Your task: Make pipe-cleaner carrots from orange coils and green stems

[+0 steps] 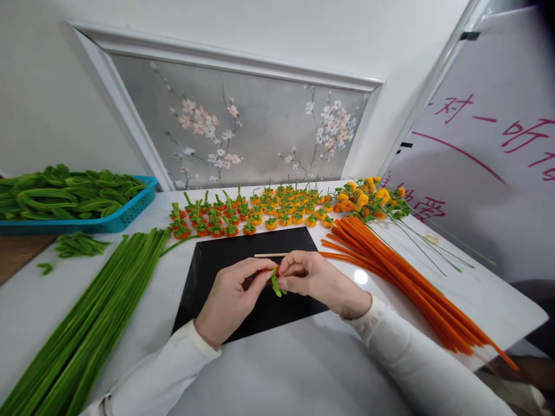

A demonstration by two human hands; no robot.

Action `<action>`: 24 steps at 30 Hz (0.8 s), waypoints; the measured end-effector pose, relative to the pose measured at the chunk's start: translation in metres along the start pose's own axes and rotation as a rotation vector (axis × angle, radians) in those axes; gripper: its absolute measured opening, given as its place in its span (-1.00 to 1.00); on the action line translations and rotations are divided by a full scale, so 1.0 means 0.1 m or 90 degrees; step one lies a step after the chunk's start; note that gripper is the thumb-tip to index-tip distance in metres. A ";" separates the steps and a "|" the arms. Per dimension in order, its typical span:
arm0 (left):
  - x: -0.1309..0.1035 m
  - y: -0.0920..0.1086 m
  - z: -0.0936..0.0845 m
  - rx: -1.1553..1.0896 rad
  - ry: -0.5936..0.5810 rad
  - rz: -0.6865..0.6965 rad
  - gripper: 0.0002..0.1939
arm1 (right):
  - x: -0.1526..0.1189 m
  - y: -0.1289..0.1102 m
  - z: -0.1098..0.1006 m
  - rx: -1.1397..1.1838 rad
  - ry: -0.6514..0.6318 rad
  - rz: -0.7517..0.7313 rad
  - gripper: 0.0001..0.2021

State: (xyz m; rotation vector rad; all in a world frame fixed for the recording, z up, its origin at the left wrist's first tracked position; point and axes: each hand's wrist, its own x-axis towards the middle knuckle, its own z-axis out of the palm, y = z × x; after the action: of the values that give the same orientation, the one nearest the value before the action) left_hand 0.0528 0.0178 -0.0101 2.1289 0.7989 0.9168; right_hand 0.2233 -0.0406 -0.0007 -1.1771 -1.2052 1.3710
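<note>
Over a black mat (208,289), my left hand (234,294) and my right hand (314,281) meet at the fingertips. Between them is a small piece of green pipe cleaner (276,284), its ends pointing down toward me. A bit of orange fuzzy piece (277,270) shows just above it, mostly covered by the fingers. Both hands are closed in a pinch. Behind them a thin wooden stick (271,255) lies across the mat, its right end hidden by my right hand.
Long green pipe cleaners (95,306) lie at left, beside short green pieces (80,245) and a blue basket (125,215) of green loops. Orange pipe cleaners (403,283) lie at right. Rows of small orange pumpkins (217,228) and yellow ones (297,218) stand behind, near stemmed flowers (364,199).
</note>
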 end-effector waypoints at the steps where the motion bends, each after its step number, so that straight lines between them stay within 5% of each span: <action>1: 0.00 0.00 0.00 0.004 0.003 0.010 -0.86 | 0.00 0.01 0.01 0.017 0.004 -0.003 -0.77; 17: -0.03 -0.02 0.05 -0.126 -0.032 -0.062 -0.83 | 0.00 0.08 0.09 -0.112 0.112 -0.157 -0.89; 24: 0.00 0.05 0.04 -0.233 -0.061 -0.117 -0.86 | -0.06 0.03 0.10 -0.370 0.152 -0.304 -0.78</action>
State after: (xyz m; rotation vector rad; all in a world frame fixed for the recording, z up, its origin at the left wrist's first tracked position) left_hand 0.0571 0.0137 -0.0085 1.7377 0.7052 0.7894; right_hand 0.2139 -0.0482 -0.0024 -1.2816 -1.6301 0.5181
